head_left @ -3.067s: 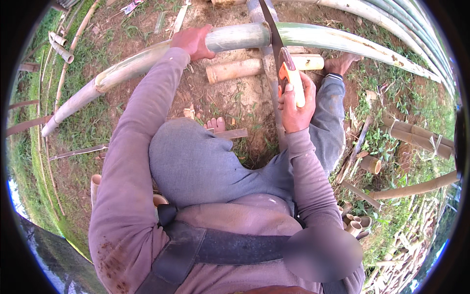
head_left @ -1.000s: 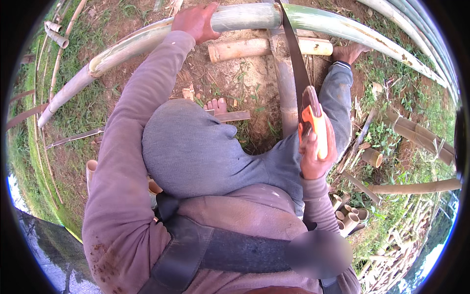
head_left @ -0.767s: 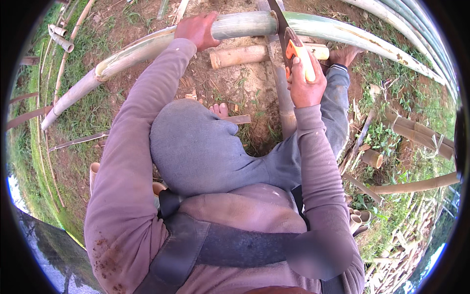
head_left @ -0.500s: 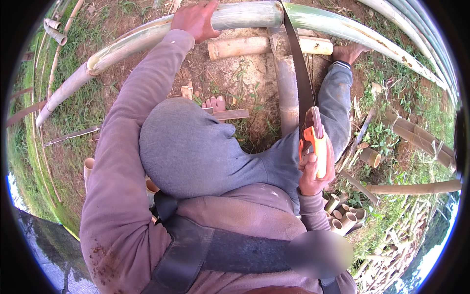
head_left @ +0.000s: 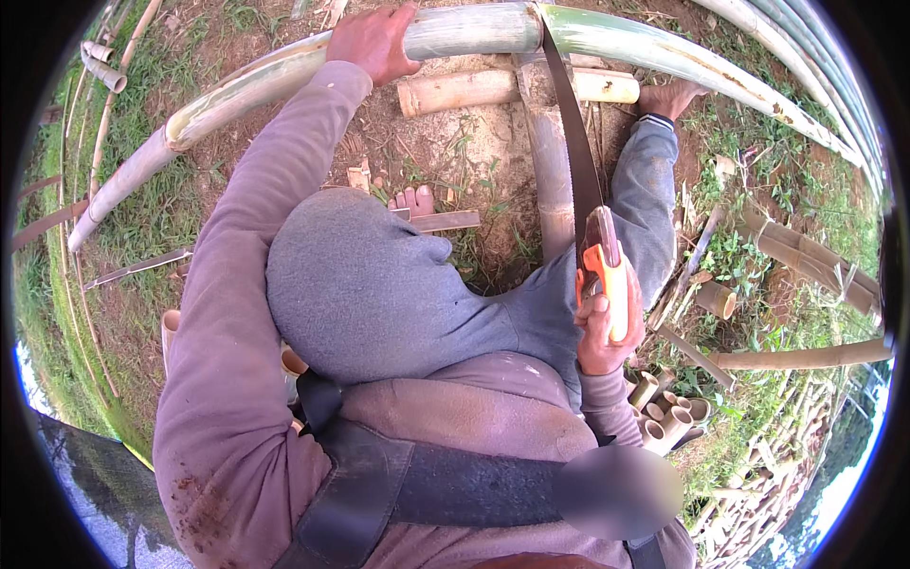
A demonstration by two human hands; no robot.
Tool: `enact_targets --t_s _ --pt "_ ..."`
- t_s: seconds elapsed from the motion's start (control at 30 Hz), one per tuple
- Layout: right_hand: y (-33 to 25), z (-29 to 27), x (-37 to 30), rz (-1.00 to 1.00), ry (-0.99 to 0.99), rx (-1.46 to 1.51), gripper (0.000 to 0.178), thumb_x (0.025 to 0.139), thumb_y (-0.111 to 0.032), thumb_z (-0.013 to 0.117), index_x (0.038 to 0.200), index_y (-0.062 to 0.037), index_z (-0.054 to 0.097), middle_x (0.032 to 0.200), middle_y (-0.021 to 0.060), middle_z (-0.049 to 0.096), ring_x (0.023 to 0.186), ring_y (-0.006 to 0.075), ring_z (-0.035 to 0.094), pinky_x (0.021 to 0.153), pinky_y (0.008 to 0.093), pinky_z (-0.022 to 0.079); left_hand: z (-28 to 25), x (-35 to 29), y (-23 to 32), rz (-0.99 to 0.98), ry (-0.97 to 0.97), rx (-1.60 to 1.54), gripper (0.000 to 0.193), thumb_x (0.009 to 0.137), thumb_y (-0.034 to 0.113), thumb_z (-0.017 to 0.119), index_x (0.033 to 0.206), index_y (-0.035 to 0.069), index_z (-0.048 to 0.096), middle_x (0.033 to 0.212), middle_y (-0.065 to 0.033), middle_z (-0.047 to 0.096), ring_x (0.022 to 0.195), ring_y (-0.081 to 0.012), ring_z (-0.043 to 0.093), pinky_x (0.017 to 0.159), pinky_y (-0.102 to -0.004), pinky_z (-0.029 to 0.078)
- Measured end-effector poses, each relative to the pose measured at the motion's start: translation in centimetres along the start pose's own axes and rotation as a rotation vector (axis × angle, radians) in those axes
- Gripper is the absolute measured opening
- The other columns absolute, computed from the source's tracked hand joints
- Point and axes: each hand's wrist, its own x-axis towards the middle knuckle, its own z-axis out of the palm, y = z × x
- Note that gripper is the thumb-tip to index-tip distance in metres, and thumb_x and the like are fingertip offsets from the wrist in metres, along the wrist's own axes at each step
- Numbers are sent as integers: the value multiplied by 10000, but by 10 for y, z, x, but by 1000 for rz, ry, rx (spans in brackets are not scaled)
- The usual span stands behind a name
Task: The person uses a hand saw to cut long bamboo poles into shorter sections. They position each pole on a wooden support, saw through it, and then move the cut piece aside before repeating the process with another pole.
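Note:
A long pale green bamboo pole (head_left: 474, 30) lies crosswise at the far side, bending through the fisheye view. My left hand (head_left: 373, 45) is closed over it, left of a cut, with the arm stretched out. In my right hand (head_left: 609, 346) is a handsaw (head_left: 580, 142) with an orange and cream handle, fingers wrapped round the grip. Its long dark blade points away from me, and the tip end sits in the cut in the pole. Under the pole is a bamboo support: a short crosspiece (head_left: 460, 92) and an upright-looking length (head_left: 552, 175) running toward me.
My bare foot (head_left: 671, 98) rests beside the crosspiece, below the pole. Cut bamboo tubes (head_left: 675, 425) are piled at lower right, near a heap of split pieces (head_left: 758, 493). More long poles (head_left: 806, 47) lie at upper right. A flat strip (head_left: 445, 221) lies near my other foot (head_left: 413, 200).
The whole scene has shifted very slightly left in view. My hands, the handsaw and the pole keep nearly the same places relative to one another.

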Motion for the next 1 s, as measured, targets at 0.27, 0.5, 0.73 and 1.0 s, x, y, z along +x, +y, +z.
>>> enact_targets --t_s 0.27,0.5,0.73,1.0 --pt "42 94 156 44 129 134 401 1002 -152 723 1337 64 678 1246 231 740 1131 302 735 1008 380 550 -2 8 8 22 29 22 792 822 493 881 1471 179 554 1275 -120 720 1174 -328 717 1049 -491 555" --pt "10 6 4 -89 -3 -113 524 1053 -272 661 1440 76 600 1379 232 689 1231 352 708 1058 433 552 -2 -2 0 -5 9 77 905 768 506 891 1537 182 541 1378 -120 699 1223 -340 697 1078 -468 544" --pt "42 72 100 -8 113 93 449 1021 -193 690 1379 74 644 1308 224 718 1191 296 707 1041 388 539 4 5 11 21 69 29 866 762 489 899 1502 186 567 1341 -110 710 1205 -333 701 1080 -458 541" --pt "19 35 40 17 28 -16 470 1035 -200 666 1417 72 624 1360 226 701 1269 308 684 1086 408 522 -6 -2 4 -48 -69 68 917 787 528 889 1562 202 521 1404 -86 693 1240 -308 698 1096 -446 541"
